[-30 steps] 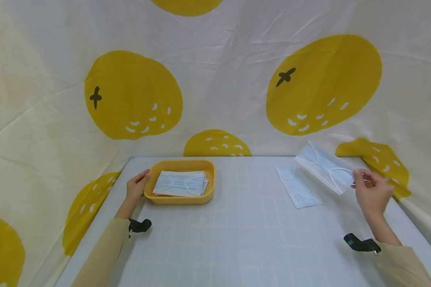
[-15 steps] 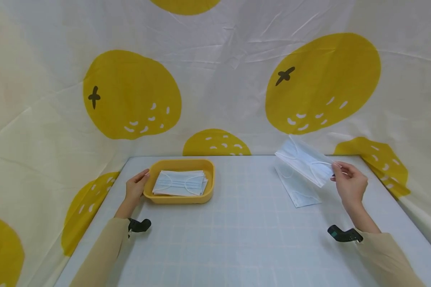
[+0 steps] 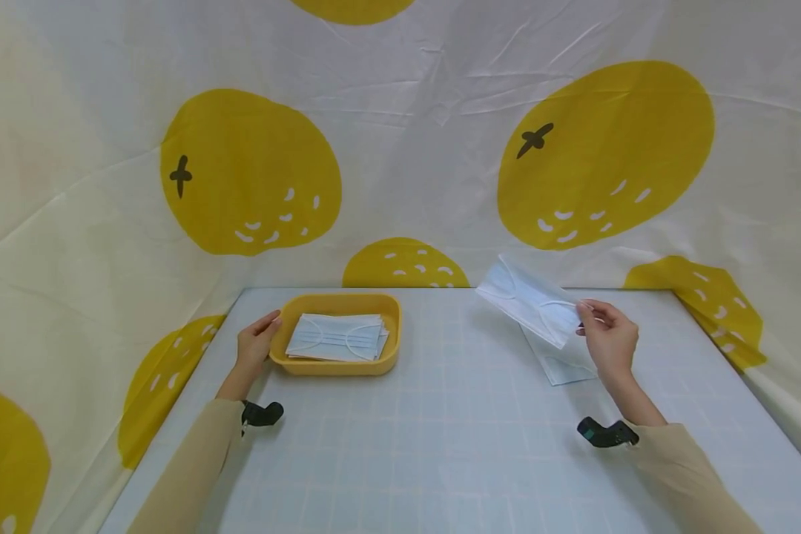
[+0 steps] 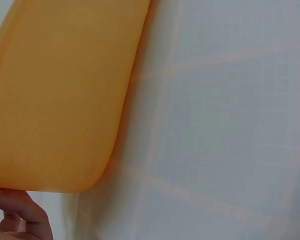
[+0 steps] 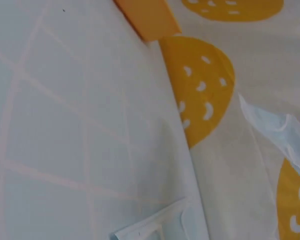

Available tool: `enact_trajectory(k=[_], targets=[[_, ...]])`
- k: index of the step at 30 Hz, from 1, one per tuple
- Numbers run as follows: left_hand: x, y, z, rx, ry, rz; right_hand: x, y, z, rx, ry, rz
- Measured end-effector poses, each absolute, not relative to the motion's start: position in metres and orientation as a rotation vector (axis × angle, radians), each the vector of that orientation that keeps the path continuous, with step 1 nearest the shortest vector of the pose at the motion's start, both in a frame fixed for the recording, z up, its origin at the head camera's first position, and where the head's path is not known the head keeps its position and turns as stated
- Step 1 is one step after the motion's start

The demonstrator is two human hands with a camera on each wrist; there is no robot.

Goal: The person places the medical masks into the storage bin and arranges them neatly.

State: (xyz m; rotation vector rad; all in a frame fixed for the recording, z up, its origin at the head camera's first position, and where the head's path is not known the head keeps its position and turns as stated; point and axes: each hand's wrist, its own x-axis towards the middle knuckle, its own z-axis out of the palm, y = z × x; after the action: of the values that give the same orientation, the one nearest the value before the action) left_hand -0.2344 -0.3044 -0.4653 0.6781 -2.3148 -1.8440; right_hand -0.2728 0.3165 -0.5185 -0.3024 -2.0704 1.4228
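Note:
My right hand pinches one end of a light-blue disposable face mask with white ear loops, holding it tilted above the table. Partly hidden beneath it in the head view, another face mask lies flat on the table. At left, my left hand grips the near-left end of a yellow rectangular tray. A stack of several face masks rests inside. The left wrist view shows curled fingers against the tray's end. The right wrist view catches the raised mask at its right edge.
The table wears a pale blue gridded cloth. Behind and beside it hangs a white curtain printed with large yellow fruit. A black wrist camera sits on the right forearm, another wrist camera on the left.
My right hand has carried the pinched mask leftward, from the right side of the table, partly past the mask lying there. The left hand and the tray have stayed in place.

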Motion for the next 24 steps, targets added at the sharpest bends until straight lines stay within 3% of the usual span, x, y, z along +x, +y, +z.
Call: enact_trajectory(k=[4, 11, 18, 24], targets=[[-0.235, -0.305, -0.466, 0.686, -2.317, -1.836, -0.278, 0.305, -0.529, -0.262, -2.086, 1.410], [-0.237, -0.305, -0.467, 0.687, -2.309, -1.852, -0.265, 0.272, -0.516, -0.144, -2.062, 1.541], [-0.238, -0.305, -0.467, 0.699, -2.307, -1.839, -0.228, 0.222, -0.462, -0.142, -2.119, 1.594], [-0.237, -0.304, -0.466, 0.698, -2.313, -1.822, -0.223, 0.197, -0.452, -0.152, -2.164, 1.624]])
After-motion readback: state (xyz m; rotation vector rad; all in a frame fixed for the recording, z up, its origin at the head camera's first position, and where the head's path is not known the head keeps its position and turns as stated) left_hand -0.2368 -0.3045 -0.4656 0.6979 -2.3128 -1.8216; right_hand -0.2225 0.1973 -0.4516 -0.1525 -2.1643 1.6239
